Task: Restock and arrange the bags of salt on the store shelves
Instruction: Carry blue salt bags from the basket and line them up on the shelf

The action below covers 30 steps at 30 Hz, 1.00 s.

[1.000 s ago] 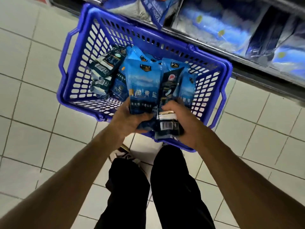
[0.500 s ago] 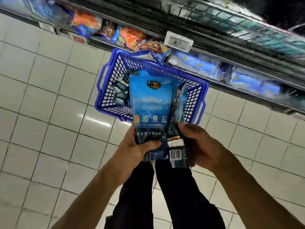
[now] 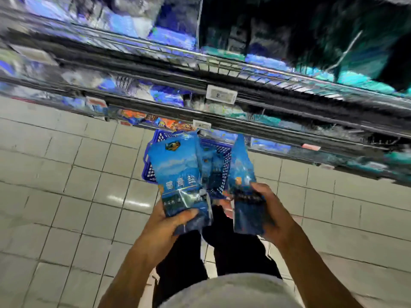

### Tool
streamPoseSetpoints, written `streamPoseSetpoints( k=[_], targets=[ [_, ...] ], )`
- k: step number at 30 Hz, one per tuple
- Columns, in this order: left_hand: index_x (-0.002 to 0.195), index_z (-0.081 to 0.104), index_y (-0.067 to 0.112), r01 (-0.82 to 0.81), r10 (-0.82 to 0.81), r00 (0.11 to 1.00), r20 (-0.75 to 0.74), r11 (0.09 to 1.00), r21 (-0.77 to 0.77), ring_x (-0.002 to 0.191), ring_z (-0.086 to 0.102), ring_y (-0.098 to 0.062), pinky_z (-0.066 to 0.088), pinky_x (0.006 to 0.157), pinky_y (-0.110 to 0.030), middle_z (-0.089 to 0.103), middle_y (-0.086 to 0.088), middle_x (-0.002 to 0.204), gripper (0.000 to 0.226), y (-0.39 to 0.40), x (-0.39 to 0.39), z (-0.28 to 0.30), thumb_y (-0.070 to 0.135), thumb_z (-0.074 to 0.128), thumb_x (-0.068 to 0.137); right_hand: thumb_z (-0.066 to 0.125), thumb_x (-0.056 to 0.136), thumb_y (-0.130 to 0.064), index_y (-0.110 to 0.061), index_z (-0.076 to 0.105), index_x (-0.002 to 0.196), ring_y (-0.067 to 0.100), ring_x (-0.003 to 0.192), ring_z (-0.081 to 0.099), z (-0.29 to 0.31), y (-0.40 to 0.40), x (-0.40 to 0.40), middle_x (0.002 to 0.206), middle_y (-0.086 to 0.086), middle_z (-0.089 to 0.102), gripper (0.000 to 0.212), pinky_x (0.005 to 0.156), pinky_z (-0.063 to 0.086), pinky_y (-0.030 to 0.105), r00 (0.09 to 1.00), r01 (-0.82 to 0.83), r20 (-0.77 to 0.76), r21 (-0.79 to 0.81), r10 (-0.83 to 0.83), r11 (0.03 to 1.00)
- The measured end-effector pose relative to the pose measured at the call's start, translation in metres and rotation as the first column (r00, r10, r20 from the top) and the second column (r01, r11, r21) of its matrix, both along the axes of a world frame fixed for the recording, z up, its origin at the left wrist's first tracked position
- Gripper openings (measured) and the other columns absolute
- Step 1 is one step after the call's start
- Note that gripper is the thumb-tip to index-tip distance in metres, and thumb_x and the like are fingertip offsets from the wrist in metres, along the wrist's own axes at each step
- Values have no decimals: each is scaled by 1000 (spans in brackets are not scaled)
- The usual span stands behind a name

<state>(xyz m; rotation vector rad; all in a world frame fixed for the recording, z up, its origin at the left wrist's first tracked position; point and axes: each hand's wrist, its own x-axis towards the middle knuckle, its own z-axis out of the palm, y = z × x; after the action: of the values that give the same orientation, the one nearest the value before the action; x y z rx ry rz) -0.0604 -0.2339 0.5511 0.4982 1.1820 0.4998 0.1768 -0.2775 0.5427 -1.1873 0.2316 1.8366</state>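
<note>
My left hand (image 3: 171,221) grips the lower end of a blue salt bag (image 3: 178,174) with white characters on its front, held upright over the floor. My right hand (image 3: 269,216) holds a second blue salt bag (image 3: 243,181) by its dark lower part, a little apart from the first. Behind both bags stands the blue plastic basket (image 3: 219,165) on the tiles, mostly hidden by them. The whole view is motion-blurred.
Store shelves (image 3: 222,85) run across the top, stocked with blue and teal bags, with white price tags (image 3: 221,94) on the rails. Orange packets (image 3: 169,123) lie on the lowest shelf behind the basket. Pale floor tiles (image 3: 66,196) spread to the left and right.
Both hands rose from the basket with the bags and then drew apart, one bag in each hand. The view tilted up, showing more shelves.
</note>
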Motion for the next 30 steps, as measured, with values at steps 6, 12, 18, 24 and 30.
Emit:
streamPoseSetpoints(
  k=[6,12,18,24,30],
  targets=[
    [123,62,13,25,-29,995,91,999,43,95,76,-31,62,69,-34,77,-16,111,66,4,12,65,-9,73,62,94,61,-44,-5,71,124,31,102,73,78,-18,19,121,19,71,77,91,58,47,970,219,-142,136,-200,966],
    [117,68,10,130,-140,977,161,989,73,86,78,-31,62,63,-37,78,-16,103,64,21,34,89,-4,77,55,69,77,-28,2,53,139,46,119,62,118,-30,28,132,30,62,70,98,50,64,921,295,217,159,-325,942],
    [117,65,14,375,-390,906,163,920,118,82,78,-26,61,57,-35,79,-11,99,72,48,49,102,1,83,49,72,74,-19,0,69,111,30,78,77,140,-69,2,100,22,76,42,63,63,41,809,397,353,264,-471,879],
    [127,65,12,657,-671,741,19,731,184,101,75,-27,62,70,-35,74,-13,120,85,52,70,100,23,97,49,74,76,-22,-2,76,107,30,87,77,142,-138,-55,106,21,76,38,69,61,35,621,626,397,268,-676,733],
    [139,57,22,838,-840,539,-59,527,144,120,67,-29,54,100,-50,68,-3,134,108,8,112,104,58,98,46,77,73,-35,-9,74,113,35,99,74,145,-212,-102,112,20,75,47,75,63,41,330,865,435,215,-838,452]
  ],
)
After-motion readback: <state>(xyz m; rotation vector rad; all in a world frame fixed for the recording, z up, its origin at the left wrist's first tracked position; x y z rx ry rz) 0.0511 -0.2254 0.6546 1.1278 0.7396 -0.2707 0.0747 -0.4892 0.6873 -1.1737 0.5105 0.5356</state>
